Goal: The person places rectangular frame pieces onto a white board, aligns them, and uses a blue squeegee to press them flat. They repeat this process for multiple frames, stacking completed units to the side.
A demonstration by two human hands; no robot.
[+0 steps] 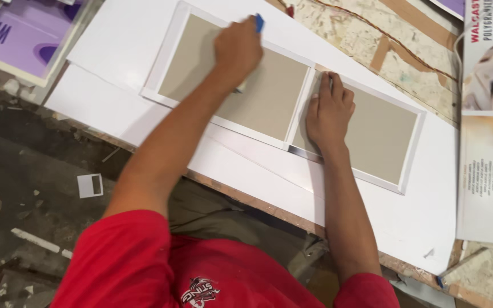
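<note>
Left hand (237, 50) grips a blue tool (259, 23) – right hand (330, 108) presses flat, released, on the white 2-panel frame (295, 117).

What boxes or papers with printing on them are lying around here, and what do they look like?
Purple printed sheet with cream edge: top left corner, flat, rectangular.
White glossy printed sheet with a swirly brown picture: right edge, tall rectangle.
Small white card with a window cutout: on the floor, left.

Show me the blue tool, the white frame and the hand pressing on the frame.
blue tool (259, 23), head view, tip above the fist.
white frame (411, 155), head view, right border.
right hand (330, 111), head view, back of hand.
</note>
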